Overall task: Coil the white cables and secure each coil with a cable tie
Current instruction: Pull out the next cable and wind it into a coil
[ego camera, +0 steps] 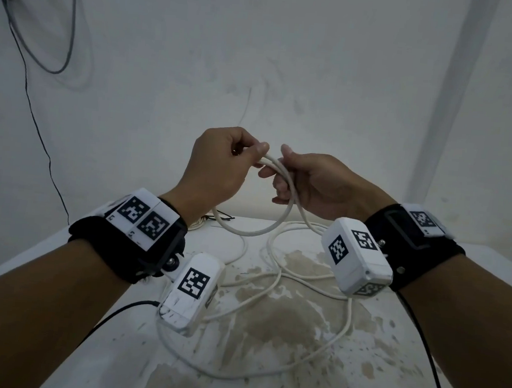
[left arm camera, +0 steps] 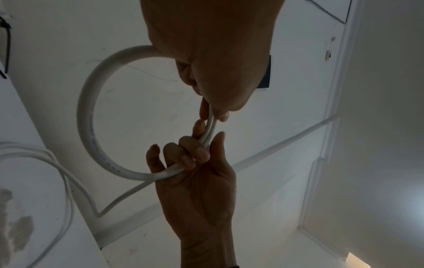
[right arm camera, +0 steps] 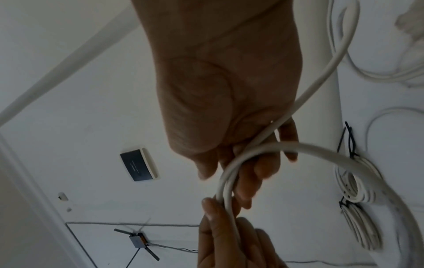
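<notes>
I've got my left hand (ego camera: 217,165) pinching the white cable (ego camera: 272,226) loop, right hand (ego camera: 314,188) fingers curled round it, slack trailing over the stained table (ego camera: 390,344)

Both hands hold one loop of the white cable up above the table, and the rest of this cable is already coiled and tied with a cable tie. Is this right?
Not quite. The left hand and right hand do hold one loop of the white cable above the table, but the head view shows the rest of it lying loose in open curves on the table, with no tie on it.
</notes>
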Tool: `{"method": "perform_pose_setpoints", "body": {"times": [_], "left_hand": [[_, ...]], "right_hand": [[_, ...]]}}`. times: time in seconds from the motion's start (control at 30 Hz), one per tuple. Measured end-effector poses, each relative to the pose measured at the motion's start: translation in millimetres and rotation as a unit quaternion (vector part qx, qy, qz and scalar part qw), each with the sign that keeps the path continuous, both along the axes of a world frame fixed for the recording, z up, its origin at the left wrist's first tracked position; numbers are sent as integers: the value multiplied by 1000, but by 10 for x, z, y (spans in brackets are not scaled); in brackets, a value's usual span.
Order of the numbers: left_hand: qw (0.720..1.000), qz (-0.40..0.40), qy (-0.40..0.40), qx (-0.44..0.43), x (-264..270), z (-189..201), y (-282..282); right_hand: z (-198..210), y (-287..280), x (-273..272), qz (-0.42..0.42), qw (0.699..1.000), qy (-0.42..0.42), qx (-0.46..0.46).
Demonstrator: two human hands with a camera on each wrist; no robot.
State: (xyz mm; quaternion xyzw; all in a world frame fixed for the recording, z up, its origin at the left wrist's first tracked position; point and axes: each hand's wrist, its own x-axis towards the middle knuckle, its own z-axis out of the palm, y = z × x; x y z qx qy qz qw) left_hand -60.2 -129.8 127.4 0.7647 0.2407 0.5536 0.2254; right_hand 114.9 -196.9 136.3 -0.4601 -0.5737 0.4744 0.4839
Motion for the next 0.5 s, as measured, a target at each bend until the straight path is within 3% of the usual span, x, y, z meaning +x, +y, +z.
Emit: {"method": "perform_pose_setpoints", "body": {"times": [0.13, 0.3, 0.5], "left_hand": [[1000, 1, 13, -7, -29, 3, 17], [993, 14, 120, 5, -43, 32, 39], [993, 53, 92, 45, -32, 4, 21]], "right_hand": [[-32, -51, 92, -9, 1000, -19, -7], [-84, -17, 79, -86, 990, -96, 56], [-60, -30, -22, -54, 983, -157, 74]]}}
